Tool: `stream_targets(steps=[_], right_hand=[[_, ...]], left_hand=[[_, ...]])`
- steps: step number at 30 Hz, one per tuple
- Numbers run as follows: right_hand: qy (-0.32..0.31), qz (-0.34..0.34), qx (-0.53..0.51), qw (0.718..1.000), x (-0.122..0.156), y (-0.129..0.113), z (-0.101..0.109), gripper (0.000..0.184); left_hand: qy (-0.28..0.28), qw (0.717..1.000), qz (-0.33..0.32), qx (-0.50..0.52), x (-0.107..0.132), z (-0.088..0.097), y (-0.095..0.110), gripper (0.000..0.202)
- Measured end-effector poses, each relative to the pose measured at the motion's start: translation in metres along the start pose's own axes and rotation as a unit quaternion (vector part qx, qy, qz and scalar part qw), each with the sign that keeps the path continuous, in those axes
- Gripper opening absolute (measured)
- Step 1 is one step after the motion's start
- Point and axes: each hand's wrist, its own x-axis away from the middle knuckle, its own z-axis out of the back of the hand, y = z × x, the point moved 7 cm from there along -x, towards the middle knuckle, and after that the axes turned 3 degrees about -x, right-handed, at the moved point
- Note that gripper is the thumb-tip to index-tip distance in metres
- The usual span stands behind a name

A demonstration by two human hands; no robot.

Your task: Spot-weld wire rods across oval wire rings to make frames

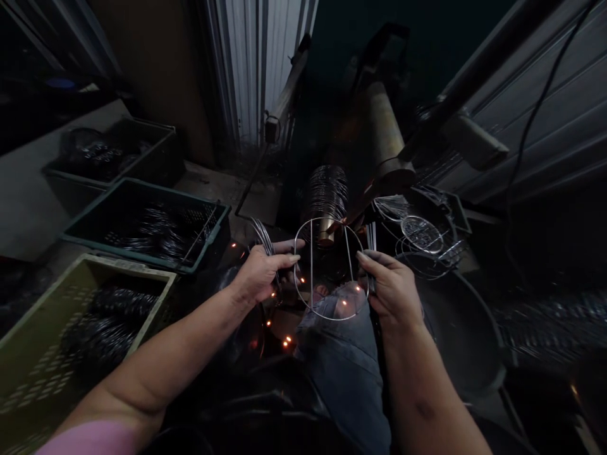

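A round wire ring (pixel 332 318) with two straight wires across it is held upright between my hands, its top edge at the copper tip of a welding machine (pixel 345 221). My left hand (pixel 258 273) pinches the ring's left side between thumb and finger. Several curved wires (pixel 262 234) are also gripped in its palm. My right hand (pixel 394 284) is closed at the ring's right side and also holds a bundle of short straight wires (pixel 371 237). Orange sparks (pixel 287 342) scatter below the ring, over and beside a denim-covered leg (pixel 346 354).
Behind the ring, a stack of coiled wire rings (pixel 327 189) sits by the machine's thick cylinder arm (pixel 385 126). Left are a yellow crate (pixel 156 275), a green crate (pixel 71 234) and a grey bin (pixel 71 186) with metal parts. Right are wire pieces (pixel 422 234) above a large round tub (pixel 496 354).
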Motion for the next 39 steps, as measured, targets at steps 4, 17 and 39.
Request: stream_targets(steps=[4, 17, 39], right_hand=[[-0.006, 0.000, -0.024, 1.000, 0.012, 0.003, 0.004, 0.034], [0.037, -0.010, -0.046, 0.998, 0.025, -0.007, 0.040, 0.034], [-0.065, 0.063, 0.234, 0.968, -0.014, 0.065, 0.001, 0.032]], left_hand=[[-0.005, 1.000, 0.012, -0.015, -0.001, 0.000, 0.002, 0.040], [-0.049, 0.998, 0.038, -0.031, -0.021, -0.038, -0.002, 0.032], [-0.005, 0.997, 0.073, 0.027, 0.069, 0.062, -0.048, 0.061]])
